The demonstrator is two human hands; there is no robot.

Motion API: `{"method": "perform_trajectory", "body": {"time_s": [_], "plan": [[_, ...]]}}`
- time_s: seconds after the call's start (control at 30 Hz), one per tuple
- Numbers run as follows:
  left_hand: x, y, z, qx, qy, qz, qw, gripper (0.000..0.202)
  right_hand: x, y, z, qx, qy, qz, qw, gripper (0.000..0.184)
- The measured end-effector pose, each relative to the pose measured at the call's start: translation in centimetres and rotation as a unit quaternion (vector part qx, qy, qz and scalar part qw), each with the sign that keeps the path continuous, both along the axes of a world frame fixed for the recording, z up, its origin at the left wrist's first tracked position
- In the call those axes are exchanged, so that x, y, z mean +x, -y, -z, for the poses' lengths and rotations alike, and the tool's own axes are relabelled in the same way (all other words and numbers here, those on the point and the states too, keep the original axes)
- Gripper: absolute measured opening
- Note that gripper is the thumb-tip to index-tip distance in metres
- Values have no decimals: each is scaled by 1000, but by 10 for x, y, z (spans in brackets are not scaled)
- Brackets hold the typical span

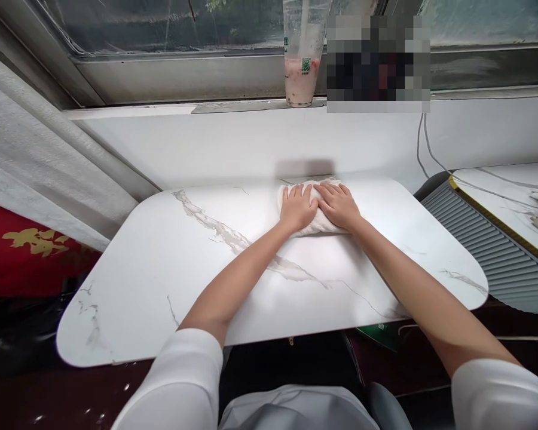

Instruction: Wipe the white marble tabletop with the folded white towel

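Note:
A folded white cloth lies at the far edge of the white marbled tabletop. My left hand rests flat on its left half, fingers stretched toward the wall. On the right half lies my right hand, its palm down and its fingers extended, angled inward. The thumbs come close together over the middle of the cloth. Part of the cloth is hidden beneath both hands.
A clear cup with a pink drink stands on the windowsill behind the table. To the right is a second table with a ribbed grey side, with cables above it. A pale curtain and red fabric are at left.

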State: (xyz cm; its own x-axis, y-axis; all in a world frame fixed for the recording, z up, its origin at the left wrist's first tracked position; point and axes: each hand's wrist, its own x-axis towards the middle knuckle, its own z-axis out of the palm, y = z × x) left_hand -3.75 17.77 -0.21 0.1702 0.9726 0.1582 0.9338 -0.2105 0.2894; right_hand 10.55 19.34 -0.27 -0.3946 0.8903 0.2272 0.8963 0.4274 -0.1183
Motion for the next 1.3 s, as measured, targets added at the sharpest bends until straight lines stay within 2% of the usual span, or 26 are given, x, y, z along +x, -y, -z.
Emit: {"method": "perform_trajectory", "body": {"time_s": [0.23,0.33,0.53,0.7,0.8,0.93,1.07,1.3], "plan": [[19,90,4,22,7,6,1000,53,27,90,9,43,37,-19,998,56],[27,120,2,15,8,21,1000,54,36,121,11,54,40,-12,998,55],[42,160,0,4,2,49,999,54,54,168,14,67,39,0,997,56],[52,174,0,1,3,68,998,54,63,187,12,57,51,14,997,57],[53,167,-1,-10,-4,74,997,54,63,180,9,52,51,15,997,57],[58,137,0,-4,-4,71,997,54,66,148,7,45,42,18,998,57],[68,89,-2,-11,7,57,998,54,76,97,6,31,31,16,999,57],[83,-9,-1,-5,15,52,999,53,90,1,5,11,-1,23,1000,55]]}}
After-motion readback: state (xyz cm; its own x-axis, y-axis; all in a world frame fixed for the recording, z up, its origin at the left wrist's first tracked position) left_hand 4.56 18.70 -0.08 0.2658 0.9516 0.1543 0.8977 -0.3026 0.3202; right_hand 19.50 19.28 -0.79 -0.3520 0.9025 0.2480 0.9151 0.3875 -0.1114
